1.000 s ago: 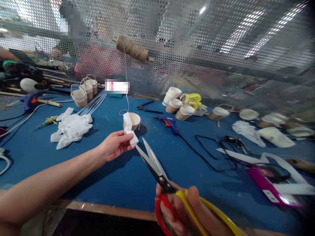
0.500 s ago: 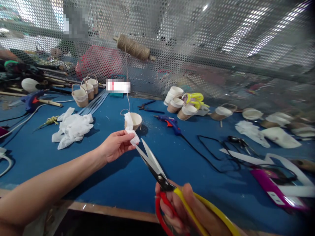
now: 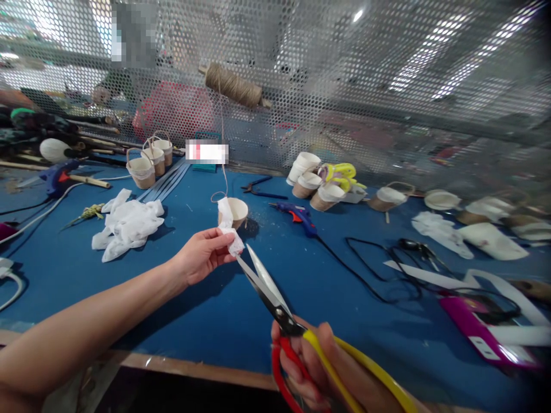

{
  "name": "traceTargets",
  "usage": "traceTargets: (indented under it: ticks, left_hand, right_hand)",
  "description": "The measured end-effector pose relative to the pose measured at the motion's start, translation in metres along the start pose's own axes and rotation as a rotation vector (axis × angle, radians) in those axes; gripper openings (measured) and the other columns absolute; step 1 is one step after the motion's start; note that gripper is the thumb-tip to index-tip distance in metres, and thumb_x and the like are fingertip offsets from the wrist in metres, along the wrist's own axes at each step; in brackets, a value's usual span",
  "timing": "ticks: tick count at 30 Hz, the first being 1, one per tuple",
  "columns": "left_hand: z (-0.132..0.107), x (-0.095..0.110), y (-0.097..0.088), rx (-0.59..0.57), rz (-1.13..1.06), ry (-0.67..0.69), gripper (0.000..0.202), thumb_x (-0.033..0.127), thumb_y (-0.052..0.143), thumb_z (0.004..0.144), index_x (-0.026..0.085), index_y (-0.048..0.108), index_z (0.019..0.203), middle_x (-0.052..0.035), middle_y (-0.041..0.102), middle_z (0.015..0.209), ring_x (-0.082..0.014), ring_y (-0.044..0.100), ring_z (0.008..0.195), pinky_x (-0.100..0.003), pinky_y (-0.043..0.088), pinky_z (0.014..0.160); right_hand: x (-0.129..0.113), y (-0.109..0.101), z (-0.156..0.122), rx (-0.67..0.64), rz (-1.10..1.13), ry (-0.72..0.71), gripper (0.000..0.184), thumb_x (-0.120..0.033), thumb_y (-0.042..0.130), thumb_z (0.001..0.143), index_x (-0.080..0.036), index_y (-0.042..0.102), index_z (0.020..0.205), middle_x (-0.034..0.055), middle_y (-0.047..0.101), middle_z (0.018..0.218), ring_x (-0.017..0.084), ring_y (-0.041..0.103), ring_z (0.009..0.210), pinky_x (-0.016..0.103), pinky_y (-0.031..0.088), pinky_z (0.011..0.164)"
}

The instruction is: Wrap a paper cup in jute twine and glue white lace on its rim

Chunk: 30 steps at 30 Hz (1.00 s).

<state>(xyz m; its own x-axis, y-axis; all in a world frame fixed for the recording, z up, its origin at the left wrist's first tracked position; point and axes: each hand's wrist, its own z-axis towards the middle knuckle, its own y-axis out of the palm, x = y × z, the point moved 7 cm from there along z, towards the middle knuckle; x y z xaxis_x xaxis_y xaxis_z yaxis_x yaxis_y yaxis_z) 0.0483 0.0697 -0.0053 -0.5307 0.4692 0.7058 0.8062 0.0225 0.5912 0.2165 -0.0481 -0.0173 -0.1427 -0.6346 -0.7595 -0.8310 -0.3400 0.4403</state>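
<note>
The left hand [image 3: 209, 255] pinches a white strip [image 3: 234, 243] over the desk [image 3: 193, 332]. Apart from it, the right hand [image 3: 307, 361], at the desk's front edge, is clasped around scissors [image 3: 279, 312], blades parted, tips just beside the strip. Behind the strip sits a cup [image 3: 239, 213]; toward the desk's left edge lies a cloth heap [image 3: 129, 223].

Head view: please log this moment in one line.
left hand: pinches white fabric strip; right hand: holds scissors, blades open; cup: beyond left hand
</note>
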Motion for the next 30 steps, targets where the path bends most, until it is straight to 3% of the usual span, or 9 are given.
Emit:
traceTargets:
  ticks: [14, 20, 30]
  left_hand:
    - [-0.0008, 0.0020, 0.0005, 0.005, 0.006, 0.021, 0.013, 0.003, 0.051, 0.082, 0.007, 0.059, 0.073, -0.0055, 0.064, 0.063, -0.0103, 0.063, 0.055, -0.019, 0.054, 0.053]
    - [-0.0013, 0.0020, 0.0008, -0.001, 0.011, 0.030, 0.009, 0.003, 0.055, 0.079, 0.007, 0.059, 0.072, -0.0052, 0.064, 0.063, -0.0105, 0.063, 0.056, -0.018, 0.053, 0.053]
    - [-0.0016, -0.0008, -0.0012, -0.006, 0.013, 0.042, 0.007, 0.004, 0.061, 0.075, 0.007, 0.059, 0.069, -0.0052, 0.065, 0.062, -0.0100, 0.062, 0.052, -0.020, 0.053, 0.055]
  right_hand:
    - [0.0001, 0.0026, 0.0018, -0.025, 0.043, 0.039, 0.048, -0.066, 0.055, 0.068, -0.019, 0.063, 0.073, -0.0001, 0.051, 0.062, 0.006, 0.043, 0.045, 0.017, 0.033, 0.039]
    - [-0.0016, 0.0027, 0.0018, -0.013, -0.045, 0.053, 0.050, -0.067, 0.052, 0.070, -0.020, 0.064, 0.083, -0.0001, 0.051, 0.062, 0.007, 0.043, 0.045, 0.018, 0.034, 0.041]
    - [0.0041, -0.0005, 0.0013, 0.009, 0.022, 0.040, 0.057, -0.070, 0.050, 0.068, -0.020, 0.064, 0.090, -0.0008, 0.049, 0.060, 0.008, 0.041, 0.046, 0.020, 0.031, 0.045]
